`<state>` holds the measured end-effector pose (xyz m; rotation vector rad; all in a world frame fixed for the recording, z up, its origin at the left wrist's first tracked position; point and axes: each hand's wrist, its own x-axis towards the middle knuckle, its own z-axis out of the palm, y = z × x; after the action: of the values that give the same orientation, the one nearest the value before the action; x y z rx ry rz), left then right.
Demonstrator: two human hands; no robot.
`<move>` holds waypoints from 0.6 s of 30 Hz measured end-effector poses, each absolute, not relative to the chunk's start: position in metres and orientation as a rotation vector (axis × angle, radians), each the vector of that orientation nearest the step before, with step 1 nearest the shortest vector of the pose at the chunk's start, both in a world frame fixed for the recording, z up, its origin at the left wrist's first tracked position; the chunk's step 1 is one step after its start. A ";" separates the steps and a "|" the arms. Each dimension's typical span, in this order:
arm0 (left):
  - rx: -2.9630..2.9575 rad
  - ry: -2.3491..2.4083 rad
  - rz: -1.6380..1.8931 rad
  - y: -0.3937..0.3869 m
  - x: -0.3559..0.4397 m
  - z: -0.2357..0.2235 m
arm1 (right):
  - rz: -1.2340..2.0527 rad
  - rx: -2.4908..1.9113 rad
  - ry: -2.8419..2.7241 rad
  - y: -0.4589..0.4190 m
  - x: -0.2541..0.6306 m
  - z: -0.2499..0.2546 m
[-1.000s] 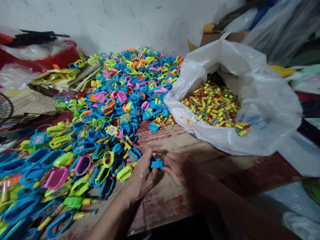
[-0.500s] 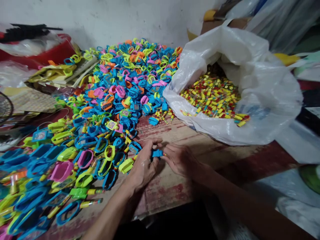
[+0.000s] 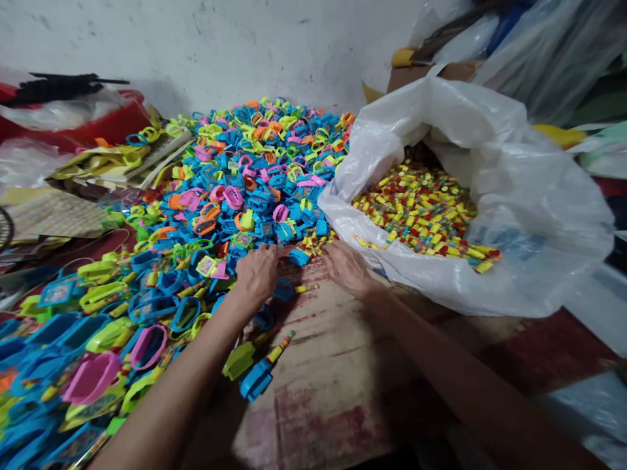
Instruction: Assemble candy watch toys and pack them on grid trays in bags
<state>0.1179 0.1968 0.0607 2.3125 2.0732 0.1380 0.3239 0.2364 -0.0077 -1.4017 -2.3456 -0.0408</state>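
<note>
Has the left hand [image 3: 257, 277] lowered over the near edge of the pile of toy watches [image 3: 230, 189], to the left of the white bag [image 3: 533, 228], fingers bent downward and bunched together; cannot tell whether pinching anything beneath them. Has the right hand [image 3: 347, 267] down just beside the bag's left rim, at the loose candy tubes [image 3: 318, 240], fingers slightly spread and curving down in a narrow reach; cannot make out any tube between the tips. Shows a blue watch with its tube [image 3: 256, 380] lying free on the board [image 3: 323, 365], nearer the wearer than the bag and to its left, long axis running diagonally: watch end toward the wearer, capped tube end aimed up and away toward the bag's near-left rim. Shows a lime watch [image 3: 238, 360] close beside, slanted much the same way, farther from the bag. Shows another blue watch [image 3: 284, 289] next to the left hand, tube [image 3: 307, 288] lying nearly crosswise, tip toward the bag's side. Includes a blue piece [image 3: 298, 256] between the hands, left of the bag. Holds many yellow and red tubes [image 3: 421, 209] inside the bag's open mouth, pointing every which way.
</note>
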 end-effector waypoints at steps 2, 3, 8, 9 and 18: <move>2.352 2.024 0.130 0.206 0.129 0.059 | -0.043 -1.478 -2.338 0.247 0.316 -0.011; 2.380 1.983 0.140 0.210 0.134 0.056 | -0.042 -1.496 -2.338 0.251 0.314 -0.013; 2.419 1.826 0.252 0.230 0.151 0.033 | -0.041 -1.522 -2.345 0.253 0.315 -0.018; 2.404 1.808 0.280 0.232 0.151 0.030 | -0.041 -1.519 -2.349 0.249 0.317 -0.017; 2.201 1.517 0.592 0.185 0.133 0.043 | 0.387 -1.308 -2.001 0.180 0.332 -0.007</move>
<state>0.1332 0.1848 0.0432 2.2012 1.5170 0.5915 0.3315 0.1803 -0.0068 -1.3084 -2.0008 0.3869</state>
